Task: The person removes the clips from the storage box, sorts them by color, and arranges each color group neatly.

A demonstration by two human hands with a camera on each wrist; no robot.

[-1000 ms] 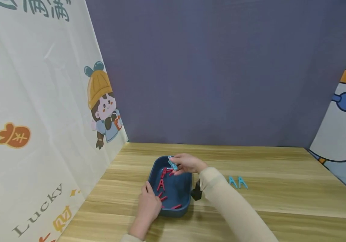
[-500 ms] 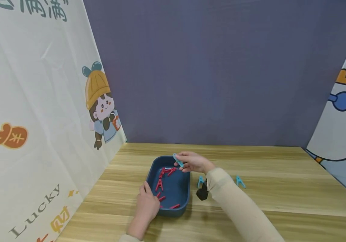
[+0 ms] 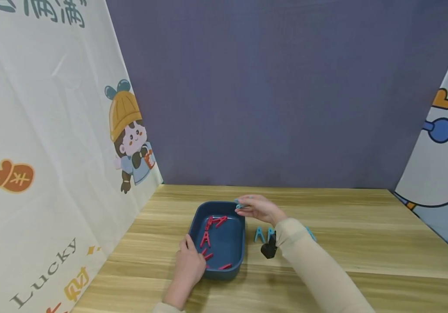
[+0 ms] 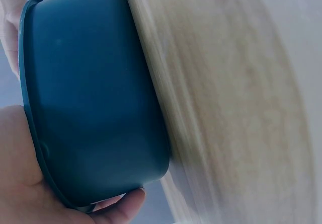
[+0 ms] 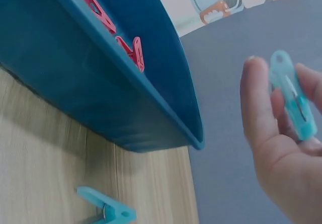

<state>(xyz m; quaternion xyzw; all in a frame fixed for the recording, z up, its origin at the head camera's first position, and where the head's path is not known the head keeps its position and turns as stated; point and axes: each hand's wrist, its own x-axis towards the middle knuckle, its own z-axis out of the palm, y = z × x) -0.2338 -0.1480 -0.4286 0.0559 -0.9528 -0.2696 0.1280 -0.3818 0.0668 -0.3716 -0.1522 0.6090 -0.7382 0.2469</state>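
Staged tabletop booth: cartoon cloth backdrops [image 3: 51, 130] around wooden table [image 3: 345, 234].

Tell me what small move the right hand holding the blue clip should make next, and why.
Probably carry the light blue plastic clip right and set it by the blue clips on the table: the dark blue plastic tray holds only red clips.

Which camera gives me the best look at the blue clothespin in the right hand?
The right wrist view: the blue clothespin fills the frame, pinched in the right hand beside the tray. The head view shows only a small blue sliver at the fingertips. The left wrist view does not show it.
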